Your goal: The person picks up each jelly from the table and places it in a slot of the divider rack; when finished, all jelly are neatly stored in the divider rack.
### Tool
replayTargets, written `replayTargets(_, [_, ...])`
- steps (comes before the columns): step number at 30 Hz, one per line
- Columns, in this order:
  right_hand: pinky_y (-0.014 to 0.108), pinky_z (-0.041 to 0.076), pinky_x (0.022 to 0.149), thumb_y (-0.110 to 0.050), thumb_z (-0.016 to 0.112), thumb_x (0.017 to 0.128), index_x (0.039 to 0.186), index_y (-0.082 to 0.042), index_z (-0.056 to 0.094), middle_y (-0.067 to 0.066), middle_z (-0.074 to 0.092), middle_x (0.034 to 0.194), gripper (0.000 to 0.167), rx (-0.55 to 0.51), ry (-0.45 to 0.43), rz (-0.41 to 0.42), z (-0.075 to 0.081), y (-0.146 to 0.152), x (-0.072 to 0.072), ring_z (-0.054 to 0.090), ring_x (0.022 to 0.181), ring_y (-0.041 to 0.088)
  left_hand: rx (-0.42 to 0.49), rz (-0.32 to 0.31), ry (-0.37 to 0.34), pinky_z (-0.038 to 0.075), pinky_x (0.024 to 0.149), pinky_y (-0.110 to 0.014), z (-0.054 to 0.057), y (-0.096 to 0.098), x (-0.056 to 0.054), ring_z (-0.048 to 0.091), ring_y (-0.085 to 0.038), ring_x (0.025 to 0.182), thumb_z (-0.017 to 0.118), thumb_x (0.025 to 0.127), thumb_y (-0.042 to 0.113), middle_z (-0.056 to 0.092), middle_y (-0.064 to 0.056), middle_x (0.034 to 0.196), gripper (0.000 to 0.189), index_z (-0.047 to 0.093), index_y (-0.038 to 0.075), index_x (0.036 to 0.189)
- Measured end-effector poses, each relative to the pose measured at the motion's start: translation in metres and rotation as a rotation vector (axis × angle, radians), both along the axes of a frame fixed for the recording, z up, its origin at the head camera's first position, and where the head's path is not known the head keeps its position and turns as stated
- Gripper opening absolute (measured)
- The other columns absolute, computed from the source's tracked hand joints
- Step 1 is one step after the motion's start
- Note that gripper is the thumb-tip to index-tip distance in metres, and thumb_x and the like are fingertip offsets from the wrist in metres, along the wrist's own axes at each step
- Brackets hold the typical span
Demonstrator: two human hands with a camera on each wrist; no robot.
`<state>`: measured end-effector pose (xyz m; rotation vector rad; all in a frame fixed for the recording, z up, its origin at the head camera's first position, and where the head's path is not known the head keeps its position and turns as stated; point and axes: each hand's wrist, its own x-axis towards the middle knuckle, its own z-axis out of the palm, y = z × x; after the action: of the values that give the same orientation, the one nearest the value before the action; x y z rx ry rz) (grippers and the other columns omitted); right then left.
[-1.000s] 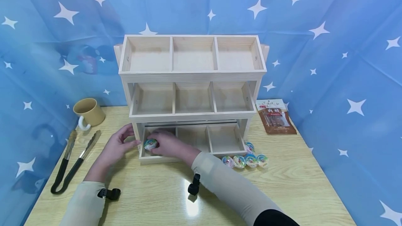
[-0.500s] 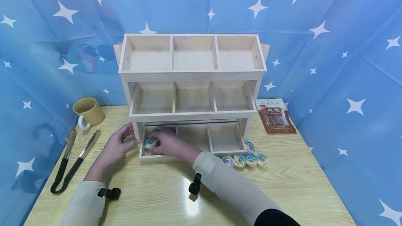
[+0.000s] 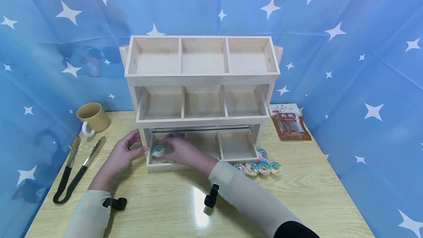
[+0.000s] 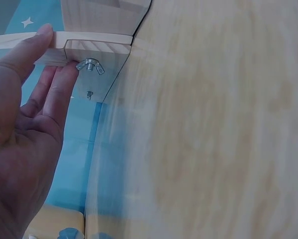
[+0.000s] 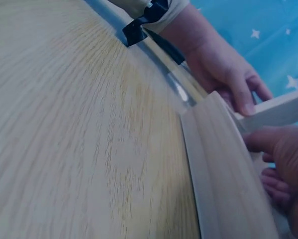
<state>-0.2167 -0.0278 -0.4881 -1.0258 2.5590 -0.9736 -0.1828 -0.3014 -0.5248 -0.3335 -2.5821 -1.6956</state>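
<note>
A three-tier wooden shelf point(image 3: 201, 81) stands in the middle of the table, each tray divided into three compartments. In the bottom tray's left compartment a small jelly cup point(image 3: 158, 151) with a colourful printed lid lies near the left wall. My right hand point(image 3: 185, 152) is inside that compartment just right of the cup, thumb and fingers apart from it. In the right wrist view my right hand point(image 5: 288, 167) is at the tray's front board; the cup is out of sight there. My left hand point(image 4: 32, 114) grips the shelf's left side between thumb and fingers, near a wing nut point(image 4: 90, 65).
Several more jelly cups point(image 3: 252, 169) lie at the shelf's front right corner. A brown snack packet point(image 3: 290, 123) is behind them on the right. On the left are a tan mug point(image 3: 94, 117) and tongs point(image 3: 79, 172) with black handles. A blue starred cloth point(image 3: 330, 65) surrounds the table.
My right hand has let go of the jelly cup and drawn slightly to the right, leaving the cup in the compartment. The left hand stays on the shelf's side.
</note>
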Motion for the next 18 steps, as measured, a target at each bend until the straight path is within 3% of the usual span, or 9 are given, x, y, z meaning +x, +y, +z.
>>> replayTargets(3, [0.019,0.057,0.088,-0.023,0.092,0.094,0.146,-0.006,0.070,0.008,0.069,0.133,0.058,-0.035,-0.011,-0.016,0.005,0.013,0.005,0.069,0.113,0.020,-0.002,0.003,-0.005,0.052,0.110,-0.036,0.002,0.000,0.002,0.062,-0.005,0.125,0.080,0.104,0.012,0.069,-0.019,0.141,0.069,0.050,0.011,0.166])
replayTargets(7, [0.022,0.057,0.090,-0.020,0.090,0.095,0.143,-0.004,0.071,0.011,0.066,0.133,0.055,-0.103,-0.007,-0.014,0.011,0.034,0.011,0.070,0.114,0.027,-0.007,0.008,-0.013,0.047,0.114,-0.048,0.004,0.000,0.003,0.061,-0.004,0.125,0.081,0.104,0.012,0.070,-0.019,0.140,0.069,0.050,0.010,0.165])
replayTargets(10, [0.029,0.059,0.095,-0.017,0.089,0.095,0.143,-0.003,0.071,0.015,0.066,0.138,0.053,-0.140,-0.027,-0.029,0.016,0.054,0.015,0.071,0.114,0.030,-0.011,0.009,-0.016,0.043,0.115,-0.052,0.005,0.000,0.004,0.061,-0.004,0.125,0.080,0.104,0.012,0.070,-0.019,0.141,0.070,0.049,0.010,0.166])
replayTargets(15, [0.044,0.061,0.101,-0.018,0.090,0.095,0.142,-0.007,0.072,0.017,0.063,0.146,0.052,-0.158,-0.035,-0.075,0.023,0.090,0.025,0.070,0.117,0.031,-0.008,0.003,-0.014,0.046,0.113,-0.044,0.004,0.001,0.004,0.061,-0.006,0.126,0.080,0.104,0.013,0.069,-0.019,0.141,0.070,0.049,0.012,0.166])
replayTargets(18, [0.051,0.061,0.099,-0.019,0.089,0.095,0.142,-0.010,0.072,0.014,0.066,0.138,0.050,-0.177,-0.037,-0.085,0.023,0.113,0.030,0.068,0.118,0.034,-0.008,0.003,-0.023,0.045,0.114,-0.045,0.004,0.002,0.004,0.061,-0.005,0.125,0.080,0.104,0.014,0.069,-0.018,0.141,0.071,0.048,0.013,0.167])
